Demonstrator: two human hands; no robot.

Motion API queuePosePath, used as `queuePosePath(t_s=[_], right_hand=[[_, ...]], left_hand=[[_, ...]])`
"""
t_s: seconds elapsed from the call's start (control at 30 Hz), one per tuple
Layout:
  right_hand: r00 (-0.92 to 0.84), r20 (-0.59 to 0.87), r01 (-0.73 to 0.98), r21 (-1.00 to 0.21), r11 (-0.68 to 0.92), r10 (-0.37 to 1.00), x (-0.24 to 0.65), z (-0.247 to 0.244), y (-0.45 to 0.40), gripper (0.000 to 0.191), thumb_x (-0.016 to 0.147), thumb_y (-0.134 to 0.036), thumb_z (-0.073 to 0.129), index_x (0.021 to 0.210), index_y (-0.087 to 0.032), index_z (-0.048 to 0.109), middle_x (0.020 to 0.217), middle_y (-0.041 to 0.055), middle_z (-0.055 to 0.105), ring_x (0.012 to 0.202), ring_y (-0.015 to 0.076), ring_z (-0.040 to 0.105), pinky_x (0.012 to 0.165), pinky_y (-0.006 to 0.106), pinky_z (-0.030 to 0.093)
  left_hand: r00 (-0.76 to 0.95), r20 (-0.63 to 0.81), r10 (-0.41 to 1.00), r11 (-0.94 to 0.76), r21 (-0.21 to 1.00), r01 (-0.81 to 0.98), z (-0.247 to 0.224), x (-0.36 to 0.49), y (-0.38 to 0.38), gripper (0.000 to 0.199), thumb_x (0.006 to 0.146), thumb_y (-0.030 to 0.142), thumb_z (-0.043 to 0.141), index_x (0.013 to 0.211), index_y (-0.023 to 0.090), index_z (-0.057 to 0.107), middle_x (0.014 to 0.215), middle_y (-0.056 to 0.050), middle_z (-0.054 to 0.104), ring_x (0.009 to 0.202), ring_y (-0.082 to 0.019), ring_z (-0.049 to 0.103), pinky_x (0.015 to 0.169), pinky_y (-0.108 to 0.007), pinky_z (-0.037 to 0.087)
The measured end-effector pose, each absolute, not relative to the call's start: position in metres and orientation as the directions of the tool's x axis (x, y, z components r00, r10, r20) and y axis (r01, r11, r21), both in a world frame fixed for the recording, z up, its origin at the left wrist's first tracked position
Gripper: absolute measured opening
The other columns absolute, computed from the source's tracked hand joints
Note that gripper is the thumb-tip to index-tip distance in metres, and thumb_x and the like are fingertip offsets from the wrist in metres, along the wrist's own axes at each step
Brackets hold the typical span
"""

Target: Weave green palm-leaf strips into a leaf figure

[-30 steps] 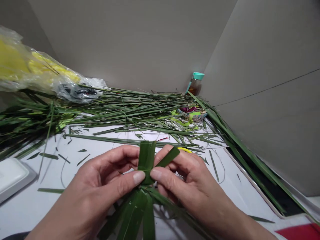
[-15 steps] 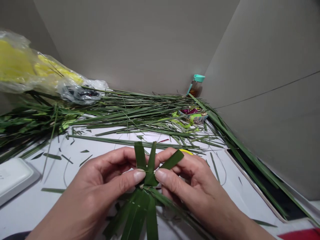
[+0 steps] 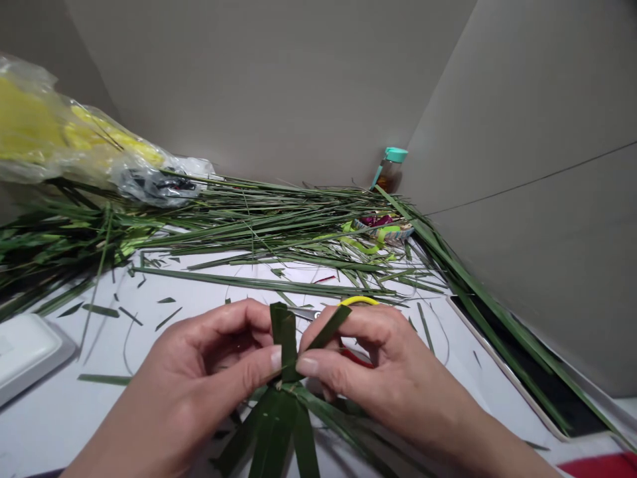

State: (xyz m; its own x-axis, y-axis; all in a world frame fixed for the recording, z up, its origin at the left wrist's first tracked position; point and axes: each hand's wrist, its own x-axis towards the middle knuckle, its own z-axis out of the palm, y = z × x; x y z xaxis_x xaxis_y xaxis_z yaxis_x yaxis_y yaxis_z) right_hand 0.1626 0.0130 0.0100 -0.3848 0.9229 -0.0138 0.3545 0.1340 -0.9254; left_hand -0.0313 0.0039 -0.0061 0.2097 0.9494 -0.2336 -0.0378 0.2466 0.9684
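Note:
Both hands pinch a bundle of flat green leaf strips [image 3: 277, 418] at the centre front, just above the white table. My left hand [image 3: 209, 372] has thumb and fingers closed on its left side, beside an upright strip. On the right side, my right hand [image 3: 378, 358] grips it with the thumb near the crossing point, and a short strip slants up over its index finger. Below the thumbs, several longer strips fan downwards. Scissors with a yellow and red handle [image 3: 359, 301] lie behind my right hand, which partly hides them.
Long leaf blades [image 3: 269, 216] are piled across the back. A plastic bag [image 3: 89, 143] stands back left, a white device [image 3: 32, 355] at left. A bottle [image 3: 391, 169] with a teal lid is behind; a dark-screened tablet [image 3: 537, 372] lies right under leaves.
The upper strips have shifted: the middle one no longer stands apart from the left one. The thumbs are slightly lower and further left, and more of the scissors shows.

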Motion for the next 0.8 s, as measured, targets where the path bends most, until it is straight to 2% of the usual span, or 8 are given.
queuePosePath(t_s=[0.1,0.3,0.4,0.5,0.63,0.73,0.8], right_hand=[[-0.376,-0.058,0.388,-0.916,0.101,0.925,0.161,0.009,0.008,0.016,0.088,-0.024,0.068,0.072,-0.02,0.068,0.062,-0.0071,0.057,0.058,0.008,0.051,0.053,0.019,0.039],[-0.349,0.048,0.394,-0.899,0.193,0.936,0.159,0.007,0.005,0.012,0.088,-0.017,0.061,0.079,-0.024,0.067,0.067,-0.0061,0.058,0.059,0.0089,0.051,0.051,0.018,0.038],[-0.348,0.059,0.385,-0.901,0.201,0.935,0.158,0.006,0.006,0.012,0.085,-0.016,0.06,0.077,-0.024,0.065,0.07,-0.0049,0.062,0.062,0.0099,0.055,0.054,0.018,0.042],[-0.376,0.062,0.375,-0.902,0.213,0.925,0.158,0.007,0.006,0.011,0.085,-0.017,0.06,0.078,-0.024,0.065,0.073,-0.0044,0.064,0.067,0.0111,0.058,0.057,0.019,0.044],[-0.384,0.039,0.363,-0.912,0.19,0.923,0.157,0.01,0.006,0.014,0.082,-0.014,0.06,0.072,-0.023,0.061,0.066,-0.0056,0.058,0.061,0.0099,0.053,0.053,0.019,0.04],[-0.387,0.13,0.355,-0.893,0.278,0.913,0.154,0.012,0.006,0.021,0.078,-0.007,0.06,0.064,-0.022,0.054,0.063,-0.0068,0.054,0.061,0.009,0.05,0.059,0.02,0.04],[-0.374,0.179,0.339,-0.887,0.314,0.91,0.153,0.012,0.005,0.023,0.075,-0.003,0.06,0.062,-0.021,0.053,0.072,-0.0054,0.057,0.07,0.0094,0.055,0.067,0.021,0.043]], left_hand=[[0.189,-0.224,0.956,0.229,0.973,-0.006,-0.004,-0.032,0.004,0.013,0.075,0.039,0.082,0.072,0.028,0.075,0.07,0.004,0.071,0.07,-0.017,0.065,0.06,-0.021,0.052],[0.226,-0.267,0.937,0.292,0.953,-0.082,-0.009,-0.034,0.006,0.007,0.082,0.035,0.076,0.079,0.03,0.072,0.071,0.007,0.066,0.069,-0.017,0.063,0.066,-0.025,0.054],[0.218,-0.286,0.933,0.317,0.941,-0.12,-0.013,-0.033,0.008,0.012,0.076,0.037,0.078,0.075,0.029,0.07,0.069,0.005,0.065,0.067,-0.02,0.064,0.065,-0.029,0.055],[0.188,-0.287,0.939,0.318,0.934,-0.163,-0.008,-0.028,0.012,0.024,0.067,0.044,0.082,0.083,0.027,0.074,0.068,0.001,0.071,0.071,-0.027,0.069,0.066,-0.036,0.058],[0.188,-0.279,0.942,0.313,0.931,-0.189,0.003,-0.019,0.017,0.035,0.062,0.048,0.083,0.089,0.028,0.075,0.07,-0.001,0.075,0.076,-0.031,0.073,0.067,-0.038,0.059],[0.2,-0.281,0.939,0.319,0.928,-0.195,0.005,-0.018,0.014,0.034,0.062,0.046,0.084,0.089,0.028,0.075,0.072,-0.001,0.077,0.078,-0.031,0.073,0.067,-0.038,0.06],[0.212,-0.287,0.934,0.327,0.925,-0.193,0.004,-0.019,0.011,0.03,0.064,0.044,0.084,0.088,0.028,0.075,0.073,-0.001,0.077,0.079,-0.031,0.073,0.067,-0.038,0.06]])
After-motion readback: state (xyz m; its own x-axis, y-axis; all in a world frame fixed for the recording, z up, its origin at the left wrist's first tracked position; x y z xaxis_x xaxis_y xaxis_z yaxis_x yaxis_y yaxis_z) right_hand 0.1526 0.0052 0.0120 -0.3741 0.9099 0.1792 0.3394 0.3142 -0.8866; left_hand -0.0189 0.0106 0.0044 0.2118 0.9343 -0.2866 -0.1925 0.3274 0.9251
